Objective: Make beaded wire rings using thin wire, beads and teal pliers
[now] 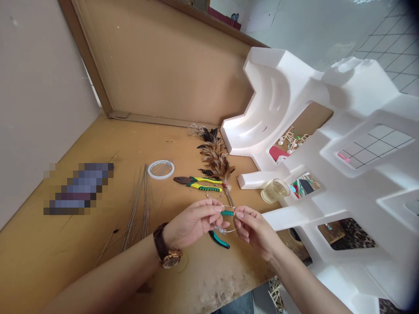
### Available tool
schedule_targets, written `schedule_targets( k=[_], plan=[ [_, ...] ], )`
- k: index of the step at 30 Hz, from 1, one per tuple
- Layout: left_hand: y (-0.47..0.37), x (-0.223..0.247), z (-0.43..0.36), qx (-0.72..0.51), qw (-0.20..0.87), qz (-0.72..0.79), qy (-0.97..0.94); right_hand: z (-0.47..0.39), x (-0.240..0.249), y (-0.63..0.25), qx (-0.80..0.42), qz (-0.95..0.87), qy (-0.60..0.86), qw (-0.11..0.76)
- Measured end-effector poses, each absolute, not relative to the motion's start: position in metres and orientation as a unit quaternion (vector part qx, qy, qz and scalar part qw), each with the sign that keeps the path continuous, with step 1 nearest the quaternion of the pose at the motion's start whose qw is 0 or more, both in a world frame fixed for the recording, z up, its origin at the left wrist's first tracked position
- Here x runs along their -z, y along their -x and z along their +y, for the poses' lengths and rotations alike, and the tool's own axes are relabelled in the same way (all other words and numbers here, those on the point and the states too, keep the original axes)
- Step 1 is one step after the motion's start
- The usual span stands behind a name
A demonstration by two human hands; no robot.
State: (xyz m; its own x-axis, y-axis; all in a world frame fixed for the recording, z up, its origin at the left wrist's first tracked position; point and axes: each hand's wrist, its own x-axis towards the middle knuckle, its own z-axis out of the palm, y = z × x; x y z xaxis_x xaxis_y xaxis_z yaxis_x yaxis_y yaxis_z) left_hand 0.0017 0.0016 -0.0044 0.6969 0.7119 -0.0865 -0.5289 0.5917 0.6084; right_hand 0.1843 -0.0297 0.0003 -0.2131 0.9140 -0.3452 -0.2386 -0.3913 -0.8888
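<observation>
one thin wire loop (231, 230) is at lower centre of the frame, stretched between two hands; a few small clear beads sit near its lower edge. the left hand (201, 216) has thumb and fingers pinched together on the loop's left side, and the right hand (253, 224) is pinched on its right side. one wristwatch (170, 258) is on the left wrist. two pairs of pliers lie close by: teal-handled pliers (220, 240) partly hidden behind the hands, and yellow-and-green pliers (198, 183) just above. one feather duster (214, 159) runs up from the centre, and one white ring (162, 176) lies left of the pliers. left of centre is a bundle of thin wires (139, 209), too many to count. one glass (275, 191) of yellowish liquid stands right of centre on the bench (65, 248), beside one white moulded stand (356, 183) filling the right.
</observation>
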Motion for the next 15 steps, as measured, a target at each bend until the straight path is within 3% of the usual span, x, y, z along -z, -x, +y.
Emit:
schedule_targets(
  k=[15],
  plan=[
    [-0.011,0.021,0.004,-0.435,0.850,0.135,-0.267,-0.038,0.000,-0.172,-0.692,-0.388,0.439,0.422]
  ],
)
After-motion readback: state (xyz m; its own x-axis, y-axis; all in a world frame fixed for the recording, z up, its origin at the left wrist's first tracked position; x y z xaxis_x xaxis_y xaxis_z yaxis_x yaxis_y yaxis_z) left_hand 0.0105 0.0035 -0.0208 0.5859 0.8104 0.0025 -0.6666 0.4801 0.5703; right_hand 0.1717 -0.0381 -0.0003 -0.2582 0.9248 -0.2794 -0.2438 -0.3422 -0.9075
